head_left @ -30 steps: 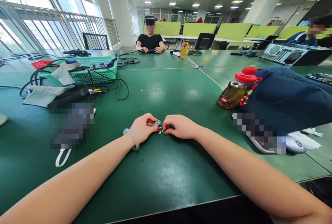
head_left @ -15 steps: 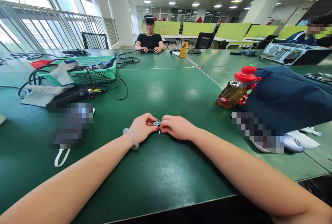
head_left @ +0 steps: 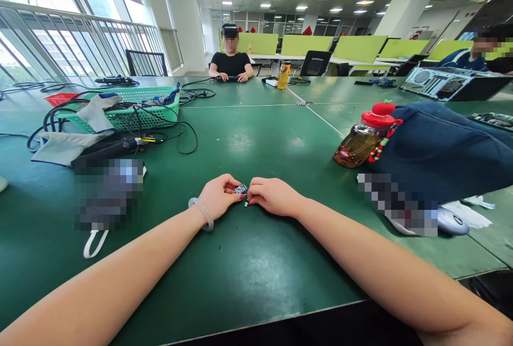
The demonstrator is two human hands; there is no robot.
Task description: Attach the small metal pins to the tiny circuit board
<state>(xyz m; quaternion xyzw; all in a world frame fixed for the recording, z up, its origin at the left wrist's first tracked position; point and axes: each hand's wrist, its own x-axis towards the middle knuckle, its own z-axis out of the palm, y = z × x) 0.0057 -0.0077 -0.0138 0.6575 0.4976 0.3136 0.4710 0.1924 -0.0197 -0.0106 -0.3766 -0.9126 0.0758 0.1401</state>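
My left hand (head_left: 219, 196), with a pale bangle at the wrist, pinches a small dark circuit board (head_left: 241, 189) between thumb and fingers above the green table (head_left: 256, 276). White markings show on the board's face. Just to its right, my right hand (head_left: 272, 195) is closed in a pinch, its fingertips a narrow gap from the board. What those fingertips hold, if anything, is too small to make out. Below and between the two hands is a tiny white piece (head_left: 246, 204); whether it hangs from the fingers or lies on the table, I cannot tell.
At left are a green basket (head_left: 140, 116) with cables and gloves, and a blurred dark item (head_left: 112, 194). On the right stand a red-lidded bottle (head_left: 360, 140), a dark blue bag (head_left: 436, 148) and a mouse (head_left: 452, 221). Across the table sits a person (head_left: 231, 60).
The gap between the board and my right fingertips has widened slightly. More of the board and the tiny white piece now shows. Both hands have otherwise barely moved.
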